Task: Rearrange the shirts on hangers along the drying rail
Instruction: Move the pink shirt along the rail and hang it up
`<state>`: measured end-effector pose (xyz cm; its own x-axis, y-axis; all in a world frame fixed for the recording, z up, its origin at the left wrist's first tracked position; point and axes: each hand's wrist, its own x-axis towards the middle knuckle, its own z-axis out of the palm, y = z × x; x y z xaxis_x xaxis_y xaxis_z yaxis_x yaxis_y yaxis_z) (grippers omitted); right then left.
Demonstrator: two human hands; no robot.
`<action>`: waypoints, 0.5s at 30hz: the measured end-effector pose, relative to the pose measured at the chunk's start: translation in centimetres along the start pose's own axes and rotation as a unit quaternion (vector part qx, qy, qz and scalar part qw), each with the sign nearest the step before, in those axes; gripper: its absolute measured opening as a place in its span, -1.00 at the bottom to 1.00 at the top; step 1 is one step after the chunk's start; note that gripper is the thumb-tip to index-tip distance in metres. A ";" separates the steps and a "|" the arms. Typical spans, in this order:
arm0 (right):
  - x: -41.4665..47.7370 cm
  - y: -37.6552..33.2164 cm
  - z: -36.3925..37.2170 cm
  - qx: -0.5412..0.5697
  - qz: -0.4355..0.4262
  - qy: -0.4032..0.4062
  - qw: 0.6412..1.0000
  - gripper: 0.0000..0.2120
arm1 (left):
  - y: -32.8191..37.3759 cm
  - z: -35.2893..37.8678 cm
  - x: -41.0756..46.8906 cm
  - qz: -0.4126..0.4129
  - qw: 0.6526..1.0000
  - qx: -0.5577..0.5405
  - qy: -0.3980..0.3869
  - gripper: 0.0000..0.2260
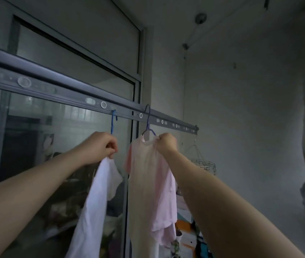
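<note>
A: Status?
B: I've got left hand [102, 146] pinching white shirt [94, 202]'s hanger neck, right hand [165, 142] pinching pink shirt [151, 192]'s collar, both hooked on rail [73, 94], 12 o'clock.
A: Next?
B: Mid-spacing, I think; slide one hook toward 3 o'clock.

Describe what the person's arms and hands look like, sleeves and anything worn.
Both forearms are bare along all that shows, with no sleeve in view. The left hand and the right hand wear no gloves. No watch, ring or bracelet is visible on either wrist, though the picture is dim and slightly blurred.
</note>
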<state>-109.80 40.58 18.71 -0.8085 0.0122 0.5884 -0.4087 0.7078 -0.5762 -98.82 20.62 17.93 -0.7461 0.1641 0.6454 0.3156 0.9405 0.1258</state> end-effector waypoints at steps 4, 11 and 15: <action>0.8 -0.2 1.3 0.012 0.025 -0.003 1.000 -0.75 | -0.1 0.6 0.9 -0.024 0.999 0.010 0.021 -0.85; 1.8 0.5 2.7 0.030 0.055 -0.004 0.998 -0.83 | -0.2 1.4 2.6 -0.035 0.999 -0.012 0.007 -0.88; 2.6 1.4 2.9 0.057 0.066 -0.002 0.996 -0.72 | -0.4 2.2 3.4 -0.023 0.999 -0.019 0.011 -0.91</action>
<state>-113.68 39.54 17.74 -0.8599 0.0966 0.5012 -0.3443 0.6152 -0.7092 -102.80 21.51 18.40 -0.7471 0.1135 0.6549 0.3030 0.9351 0.1836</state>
